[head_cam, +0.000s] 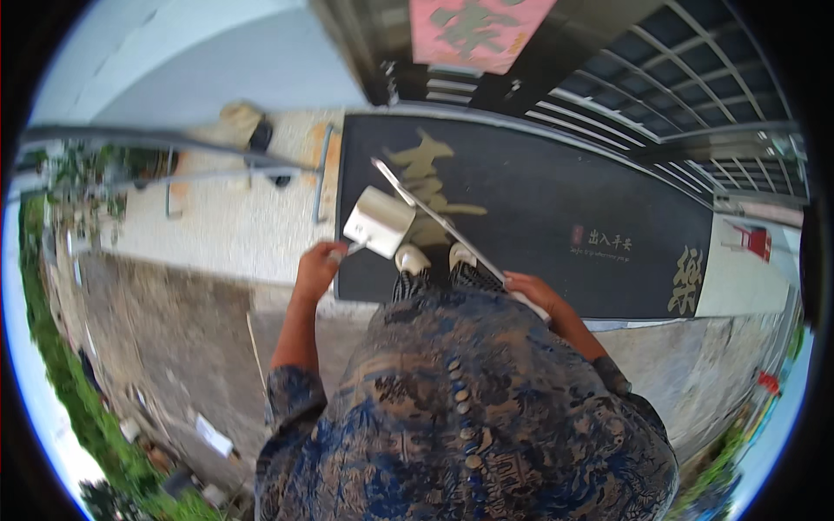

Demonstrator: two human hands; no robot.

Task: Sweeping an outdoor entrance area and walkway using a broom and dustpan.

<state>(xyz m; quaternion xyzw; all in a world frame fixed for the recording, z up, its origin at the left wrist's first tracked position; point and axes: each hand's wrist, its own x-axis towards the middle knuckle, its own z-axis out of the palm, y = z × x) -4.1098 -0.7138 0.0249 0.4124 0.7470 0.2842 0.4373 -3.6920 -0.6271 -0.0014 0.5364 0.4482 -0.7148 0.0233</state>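
My left hand (320,268) grips the short handle of a white dustpan (383,218), which hangs in front of my feet over the dark doormat (521,195). My right hand (531,293) is closed around a long pale pole (449,225), probably a broom's handle. The pole slants away to the left, and its far tip is beside the back of the dustpan. Whether the tip touches the mat I cannot tell. My light shoes (412,259) are on the mat's near part.
Beyond the mat's far edge is a dark door with a pink poster (482,32) and barred windows (677,71). Metal rails (322,172) stand at the left. A red chair (756,239) is at the right. Concrete ground (176,345) lies behind me.
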